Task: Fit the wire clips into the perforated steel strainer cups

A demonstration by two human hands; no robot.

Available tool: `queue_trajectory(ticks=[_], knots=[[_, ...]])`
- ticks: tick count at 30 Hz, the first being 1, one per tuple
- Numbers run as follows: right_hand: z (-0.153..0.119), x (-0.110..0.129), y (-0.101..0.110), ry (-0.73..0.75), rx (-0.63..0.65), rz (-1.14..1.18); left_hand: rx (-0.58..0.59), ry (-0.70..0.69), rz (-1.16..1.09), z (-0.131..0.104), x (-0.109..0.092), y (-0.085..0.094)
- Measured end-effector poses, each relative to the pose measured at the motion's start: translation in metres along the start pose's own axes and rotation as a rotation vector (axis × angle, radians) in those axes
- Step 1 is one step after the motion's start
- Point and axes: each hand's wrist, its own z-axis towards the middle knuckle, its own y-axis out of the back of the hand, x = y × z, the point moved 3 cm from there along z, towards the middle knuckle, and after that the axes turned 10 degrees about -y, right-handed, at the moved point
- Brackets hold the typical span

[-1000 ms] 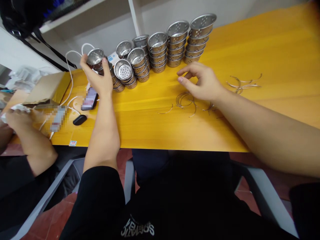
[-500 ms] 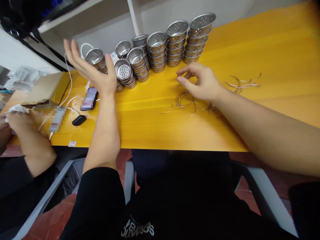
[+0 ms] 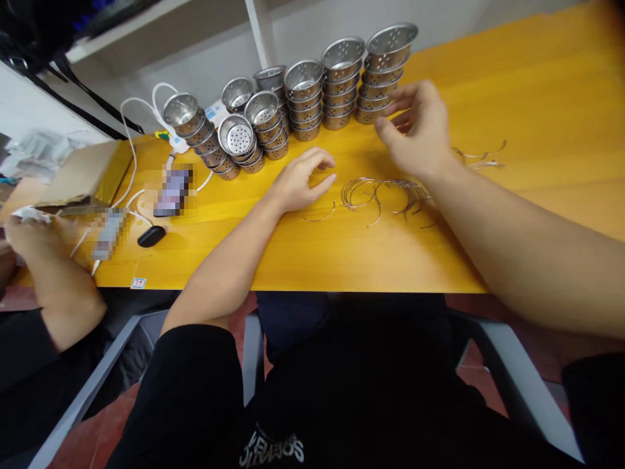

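Observation:
My left hand (image 3: 303, 179) is over the yellow table (image 3: 312, 257), fingers curved and apart, with nothing between them. Just right of it lies a cluster of thin curved metal wires (image 3: 360, 194). My right hand (image 3: 418, 130) hovers beside the rightmost stack of perforated metal cups (image 3: 375, 98), thumb and fingers apart and holding nothing visible. Under and behind my right wrist lie more curved wires (image 3: 483, 158), partly hidden. Several other stacks of perforated cups (image 3: 303, 101) stand along the back of the table, and the leftmost stack (image 3: 202, 138) leans.
To the left lie a phone (image 3: 173, 190), a black oval object (image 3: 151, 236), white cables (image 3: 131, 156) and a cardboard box (image 3: 88, 176). A co-worker's arm (image 3: 61, 273) rests at the far left. A shelf divider (image 3: 258, 36) rises behind the cups.
My left hand has come down and right from the leftmost cup stack toward the wires. My right hand has moved right and slightly up, uncovering part of the wire cluster.

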Motion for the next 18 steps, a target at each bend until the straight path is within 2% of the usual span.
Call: queue_trajectory(ticks=[4,8,10,14,18], knots=[[0.027,-0.028,0.014,-0.079,-0.115,-0.041,-0.04,0.053,-0.011,-0.006,0.01,0.012],[0.062,-0.062,0.01,-0.284,-0.134,-0.182,-0.043,0.089,-0.06,-0.011,0.018,0.013],[0.082,-0.074,0.008,-0.304,-0.169,-0.207,-0.034,0.097,-0.087,-0.013,0.021,0.01],[0.12,-0.081,0.008,-0.187,-0.218,-0.19,-0.022,0.104,-0.149,-0.014,0.025,0.005],[0.142,-0.076,0.001,-0.249,-0.167,-0.156,-0.009,0.14,-0.171,-0.015,0.028,0.004]])
